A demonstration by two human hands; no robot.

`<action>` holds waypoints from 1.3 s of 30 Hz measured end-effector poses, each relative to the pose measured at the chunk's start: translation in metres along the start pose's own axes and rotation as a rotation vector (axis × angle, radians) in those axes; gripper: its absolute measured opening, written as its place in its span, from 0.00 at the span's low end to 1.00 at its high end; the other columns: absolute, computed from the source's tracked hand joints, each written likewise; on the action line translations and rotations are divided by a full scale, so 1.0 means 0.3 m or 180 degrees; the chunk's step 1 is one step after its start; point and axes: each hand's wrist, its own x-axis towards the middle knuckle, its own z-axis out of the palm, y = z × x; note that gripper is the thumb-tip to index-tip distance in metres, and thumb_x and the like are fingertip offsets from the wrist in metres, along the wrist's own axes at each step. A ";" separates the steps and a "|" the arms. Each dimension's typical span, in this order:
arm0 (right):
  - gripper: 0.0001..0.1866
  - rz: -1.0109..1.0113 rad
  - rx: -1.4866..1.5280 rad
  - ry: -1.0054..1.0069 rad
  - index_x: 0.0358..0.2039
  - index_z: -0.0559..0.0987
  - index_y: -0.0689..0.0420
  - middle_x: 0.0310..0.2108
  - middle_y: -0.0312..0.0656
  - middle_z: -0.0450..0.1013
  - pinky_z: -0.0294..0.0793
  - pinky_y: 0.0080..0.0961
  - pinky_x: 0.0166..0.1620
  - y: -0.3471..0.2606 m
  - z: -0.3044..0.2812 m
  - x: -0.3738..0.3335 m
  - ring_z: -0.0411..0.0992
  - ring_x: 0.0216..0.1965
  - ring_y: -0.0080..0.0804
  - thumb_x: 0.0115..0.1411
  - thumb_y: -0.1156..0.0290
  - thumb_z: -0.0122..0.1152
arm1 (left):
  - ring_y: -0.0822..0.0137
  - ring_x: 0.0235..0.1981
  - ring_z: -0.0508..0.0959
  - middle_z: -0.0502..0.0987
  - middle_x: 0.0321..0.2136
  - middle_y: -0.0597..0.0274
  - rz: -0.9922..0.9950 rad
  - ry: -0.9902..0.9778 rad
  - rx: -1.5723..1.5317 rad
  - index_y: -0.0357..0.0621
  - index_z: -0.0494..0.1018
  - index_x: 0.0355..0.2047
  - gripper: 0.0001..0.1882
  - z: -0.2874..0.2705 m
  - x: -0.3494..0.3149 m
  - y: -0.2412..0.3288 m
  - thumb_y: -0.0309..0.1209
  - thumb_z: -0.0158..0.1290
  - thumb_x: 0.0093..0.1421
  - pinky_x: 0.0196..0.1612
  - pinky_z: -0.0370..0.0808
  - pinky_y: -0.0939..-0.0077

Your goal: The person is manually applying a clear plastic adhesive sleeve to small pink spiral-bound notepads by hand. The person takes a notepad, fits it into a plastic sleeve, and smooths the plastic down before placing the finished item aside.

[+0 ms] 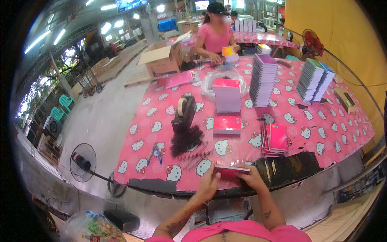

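A thin red notebook (232,171) is held level at the table's near edge, its pale page edge facing up. My left hand (209,182) grips its left end, thumb on the near side. Round its right end my right hand (252,177) is closed. Just beyond are a pile of black spiral binding coils (186,142) and blue-handled pliers (154,153). A few red notebooks (277,138) lie fanned to the right. Straight ahead sit a low stack of pink-red notebooks (227,125) and a taller pink-red stack (227,95).
A black tape dispenser (183,114) stands left of the stacks. Purple-topped (264,80) and green-topped (312,80) spiral notebook stacks rise at right. Across the pink table (133,161), a co-worker (215,34) handles notebooks by a cardboard box (163,60). A floor fan (82,162) stands left.
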 end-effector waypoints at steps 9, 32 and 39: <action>0.14 0.0099 0.0058 0.0043 0.46 0.80 0.63 0.35 0.31 0.77 0.71 0.18 0.43 -0.011 0.002 0.015 0.71 0.38 0.17 0.58 0.80 0.62 | 0.47 0.32 0.80 0.77 0.32 0.46 0.0246 0.0259 0.1084 0.39 0.68 0.47 0.15 -0.136 0.069 0.018 0.38 0.44 0.70 0.34 0.74 0.58; 0.17 -0.0024 -0.0325 -0.0066 0.49 0.80 0.60 0.37 0.32 0.79 0.72 0.19 0.46 -0.022 -0.005 -0.021 0.72 0.40 0.17 0.57 0.81 0.62 | 0.53 0.33 0.78 0.73 0.32 0.52 0.0836 -0.0402 0.1371 0.43 0.74 0.46 0.15 -0.206 0.124 0.067 0.35 0.55 0.62 0.35 0.73 0.61; 0.18 0.0034 -0.0291 -0.0166 0.50 0.80 0.59 0.35 0.31 0.78 0.72 0.17 0.41 -0.029 0.005 -0.030 0.71 0.36 0.15 0.57 0.82 0.61 | 0.50 0.34 0.77 0.73 0.34 0.53 0.1249 -0.0725 0.1524 0.43 0.73 0.42 0.12 -0.180 0.130 0.143 0.36 0.55 0.63 0.35 0.74 0.61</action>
